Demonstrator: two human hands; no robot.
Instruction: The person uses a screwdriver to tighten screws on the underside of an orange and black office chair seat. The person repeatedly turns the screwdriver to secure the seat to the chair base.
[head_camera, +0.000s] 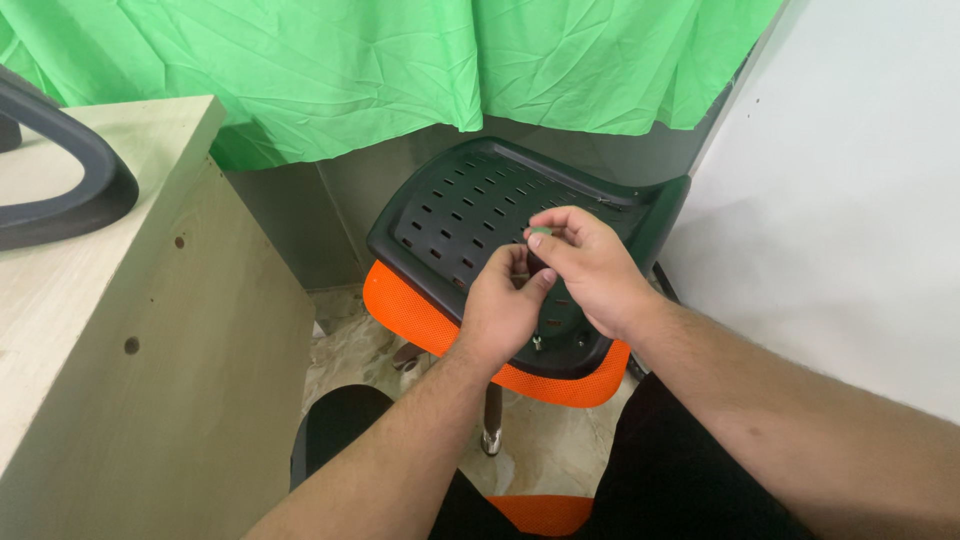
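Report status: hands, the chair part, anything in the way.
Left hand and right hand pinch together over black perforated chair shell. Small green piece at right fingertips. Shell lies on orange seat. Nothing blocking.

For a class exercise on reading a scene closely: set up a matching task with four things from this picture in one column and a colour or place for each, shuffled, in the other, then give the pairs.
Things
1. cloth
2. seat pad
3. slotted panel
4. cabinet

Colour or place
A. black, under both hands
B. pale wood, at the left
C. green, hanging at the back
D. orange, beneath the black plastic part

Pairs: 1-C, 2-D, 3-A, 4-B

The left hand and right hand meet over the slotted panel, pinching a small green piece.
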